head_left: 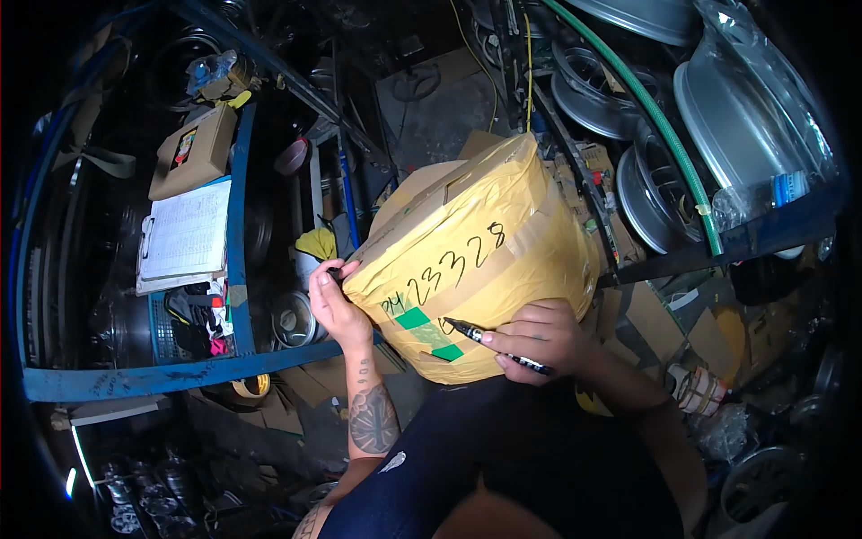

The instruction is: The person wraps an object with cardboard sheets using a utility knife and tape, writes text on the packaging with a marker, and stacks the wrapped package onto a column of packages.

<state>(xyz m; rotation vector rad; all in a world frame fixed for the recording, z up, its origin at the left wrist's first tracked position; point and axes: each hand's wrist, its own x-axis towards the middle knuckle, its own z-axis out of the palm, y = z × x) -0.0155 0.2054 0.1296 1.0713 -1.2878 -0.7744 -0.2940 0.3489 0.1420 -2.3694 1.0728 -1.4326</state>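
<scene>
A bulky, rounded package (548,225) wrapped in yellow material and tape, with cardboard on its top side, rests in front of my body. Its side carries black handwriting that includes "23328", with two green tape pieces (414,318) below. My right hand (541,340) grips a black marker (467,330), whose tip is at the wrapping beside a short mark between the green pieces. At the package's left edge, my left hand (338,305) pinches a small black piece (335,273) that looks like the marker's cap.
Blue metal frames (239,225) stand on the left, bearing a clipboard (184,235) with a printed sheet and a cardboard box (192,154). Several metal wheel rims (651,189) sit on the right, with a green hose (660,117) across them. Flattened cardboard (660,319) lies on the floor.
</scene>
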